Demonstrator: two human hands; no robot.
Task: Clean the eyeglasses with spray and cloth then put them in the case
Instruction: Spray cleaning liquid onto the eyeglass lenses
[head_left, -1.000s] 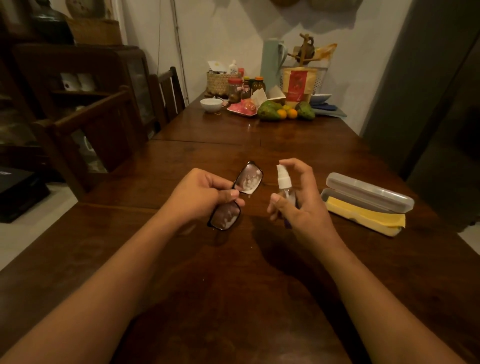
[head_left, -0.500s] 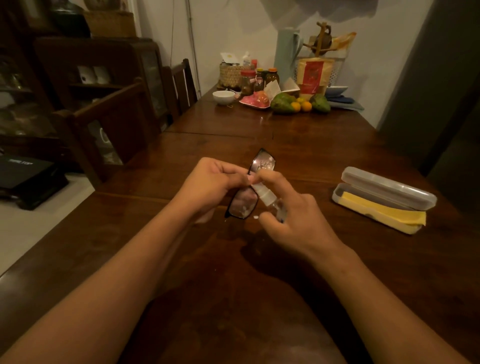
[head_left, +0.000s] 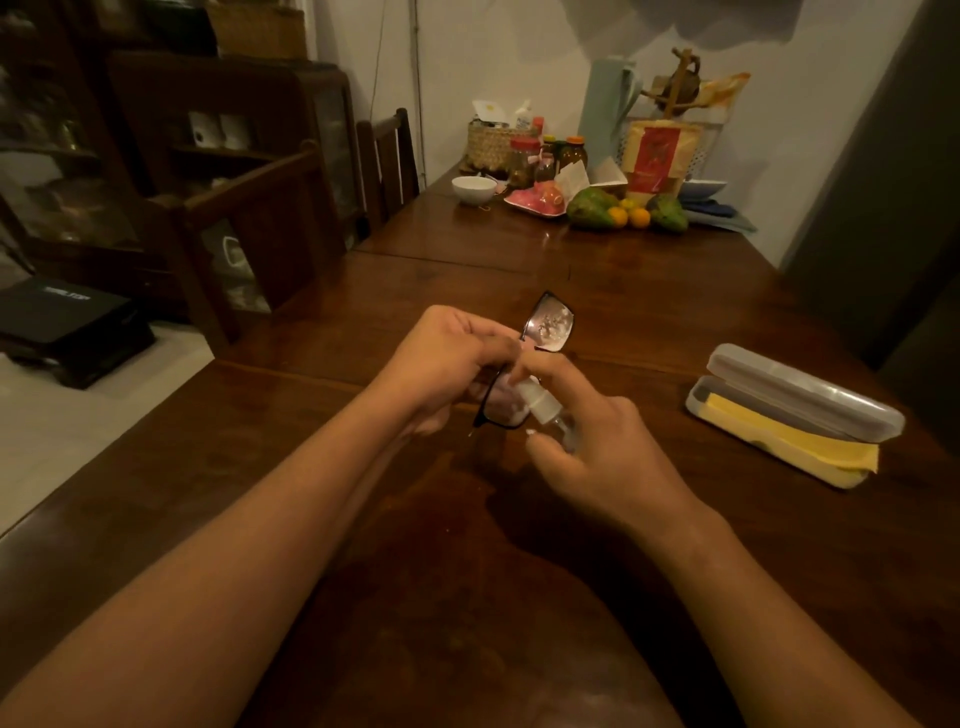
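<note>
While the left hand (head_left: 447, 358) gripped the eyeglasses (head_left: 550, 325) above the surface (head_left: 415, 519), the right hand (head_left: 597, 447) held the spray bottle (head_left: 540, 405), forefinger on its white nozzle, just beside the lower lens. That lens appeared wet, though blur prevented certainty. The case (head_left: 810, 400) lay open well to the right, a yellow cloth (head_left: 795, 444) inside.

Left hand (head_left: 447, 358) pinching black-framed eyeglasses (head_left: 545, 332) above a dark wooden desk (head_left: 649, 301), right hand (head_left: 597, 452) wrapped round a small spray bottle (head_left: 540, 408) with its nozzle at the near lens, open clear case (head_left: 800, 395) with yellow cloth (head_left: 789, 441) to the right
</note>
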